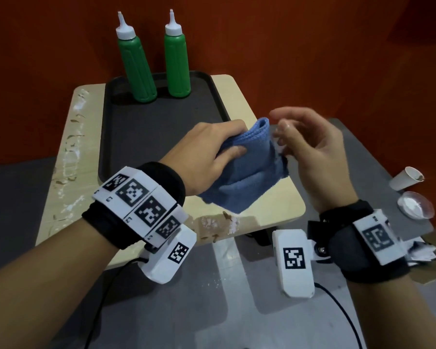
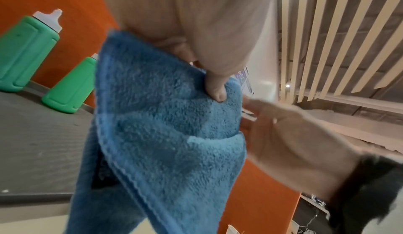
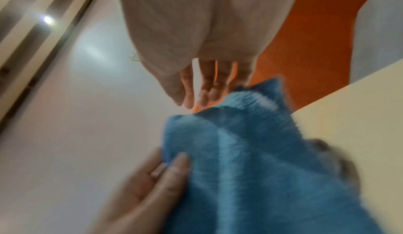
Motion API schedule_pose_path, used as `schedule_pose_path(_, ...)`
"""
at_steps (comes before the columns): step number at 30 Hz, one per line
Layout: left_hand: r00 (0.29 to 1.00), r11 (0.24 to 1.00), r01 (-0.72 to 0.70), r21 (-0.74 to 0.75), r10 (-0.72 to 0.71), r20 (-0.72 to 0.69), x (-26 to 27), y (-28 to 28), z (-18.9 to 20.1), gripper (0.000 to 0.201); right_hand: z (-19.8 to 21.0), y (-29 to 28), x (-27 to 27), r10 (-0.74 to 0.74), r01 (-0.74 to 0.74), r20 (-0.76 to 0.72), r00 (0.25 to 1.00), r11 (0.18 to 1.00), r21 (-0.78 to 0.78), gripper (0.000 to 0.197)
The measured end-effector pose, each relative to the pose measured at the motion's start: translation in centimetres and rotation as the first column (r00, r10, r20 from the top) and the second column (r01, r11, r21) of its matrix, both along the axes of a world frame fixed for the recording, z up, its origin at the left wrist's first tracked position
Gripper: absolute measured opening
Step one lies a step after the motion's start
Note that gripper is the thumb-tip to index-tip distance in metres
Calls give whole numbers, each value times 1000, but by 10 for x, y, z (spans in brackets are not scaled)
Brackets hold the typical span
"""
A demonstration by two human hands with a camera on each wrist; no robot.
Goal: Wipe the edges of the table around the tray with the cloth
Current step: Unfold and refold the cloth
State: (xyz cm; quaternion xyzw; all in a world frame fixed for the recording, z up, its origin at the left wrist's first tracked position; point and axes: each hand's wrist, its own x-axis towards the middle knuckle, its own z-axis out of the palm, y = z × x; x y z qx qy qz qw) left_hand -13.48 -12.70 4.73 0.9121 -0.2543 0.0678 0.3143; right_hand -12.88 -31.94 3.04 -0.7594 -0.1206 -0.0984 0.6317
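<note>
A folded blue cloth hangs in the air over the near right part of the beige table. My left hand grips it from the left, thumb pressed into the pile. Beside the cloth's right edge my right hand hovers with relaxed fingers, their tips close to the fabric and holding nothing. The black tray lies on the table's middle. White smears and crumbs cover the table's left edge and near edge.
Two green squeeze bottles stand at the tray's far end. To the right, on a grey surface, lie a tipped paper cup and a small bowl of white powder. An orange wall rises behind the table.
</note>
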Motion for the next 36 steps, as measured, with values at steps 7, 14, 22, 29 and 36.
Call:
schedule_pose_path(7, 999, 1000, -13, 1, 13, -44, 2, 11, -6, 9, -43, -13, -9, -56, 4, -279, 959, 983, -182, 29)
schedule_pose_path(14, 995, 996, -70, -49, 66, -76, 3, 18, -12, 11, -70, -29, -14, -214, 74, -385, 898, 934, -349, 23)
schedule_pose_path(22, 984, 998, 62, -12, -63, -165, 7, 7, -1, 12, -15, 0, -16, 302, -334, -217, 928, 933, -135, 35)
schedule_pose_path(29, 980, 990, 125, -68, -134, -148, 12, 3, 2, 17, -16, 22, -17, 271, -303, -226, 936, 945, -123, 21)
schedule_pose_path(36, 989, 998, 17, 65, -7, -149, 18, 22, -11, 19, -34, 17, -32, 102, -13, -419, 902, 977, 211, 14)
